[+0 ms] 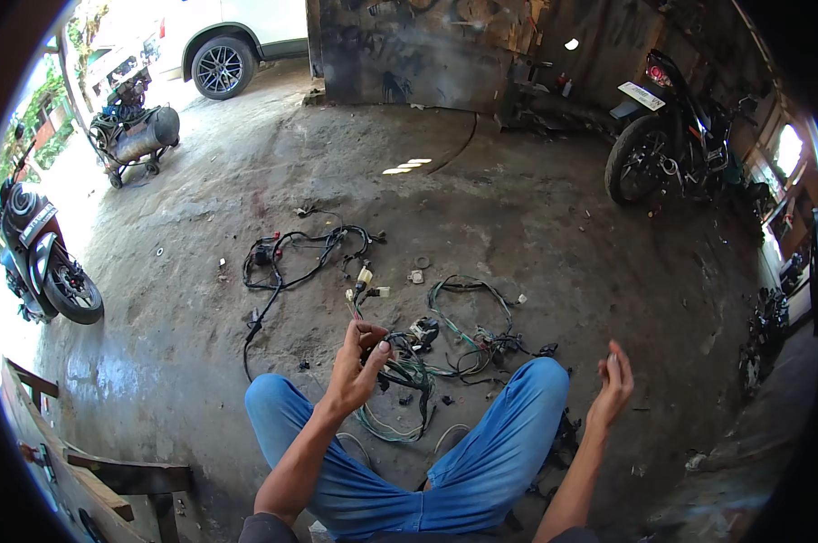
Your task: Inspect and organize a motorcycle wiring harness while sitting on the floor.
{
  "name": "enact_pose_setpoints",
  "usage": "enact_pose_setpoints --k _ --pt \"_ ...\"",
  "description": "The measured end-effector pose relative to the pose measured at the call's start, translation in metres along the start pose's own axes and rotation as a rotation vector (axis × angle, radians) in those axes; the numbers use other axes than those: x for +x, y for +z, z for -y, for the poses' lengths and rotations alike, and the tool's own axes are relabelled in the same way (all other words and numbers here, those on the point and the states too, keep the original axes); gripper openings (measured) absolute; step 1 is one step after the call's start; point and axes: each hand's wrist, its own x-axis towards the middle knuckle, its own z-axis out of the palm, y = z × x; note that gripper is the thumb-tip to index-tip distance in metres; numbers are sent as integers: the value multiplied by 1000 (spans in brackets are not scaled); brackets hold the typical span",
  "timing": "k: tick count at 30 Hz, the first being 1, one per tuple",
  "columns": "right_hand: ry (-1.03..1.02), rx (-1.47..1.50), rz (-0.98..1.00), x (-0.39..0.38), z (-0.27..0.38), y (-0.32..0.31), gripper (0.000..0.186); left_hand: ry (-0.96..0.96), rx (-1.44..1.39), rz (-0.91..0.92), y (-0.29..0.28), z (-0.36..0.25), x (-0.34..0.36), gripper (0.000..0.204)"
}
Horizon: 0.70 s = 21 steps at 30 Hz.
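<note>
My left hand grips thin wires of a tangled harness above the floor between my knees; a pale connector stands out beyond my fingertips. My right hand is raised beside my right knee, fingers apart and slightly curled, with nothing visible in it. A black harness loop with connectors and a red part lies farther forward. A coil of green and dark wires lies to the right, beside a small square metal piece and a ring.
Parked scooter at left, compressor behind it, white car beyond. Motorcycle at back right beside a metal wall. Wooden frame at lower left; dark parts along the right side. My jeans-clad legs flank the wires.
</note>
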Motion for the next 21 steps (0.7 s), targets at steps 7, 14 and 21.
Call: enact_pose_setpoints --k 7,14,21 --pt "297 -399 33 -45 -187 -165 25 116 178 35 29 -22 -3 28" --pt "252 -797 -24 -103 -214 -169 19 154 224 -16 43 -13 -7 16" --pt "-93 -1122 -115 -70 -211 -180 20 297 106 -52 58 -32 -9 11"
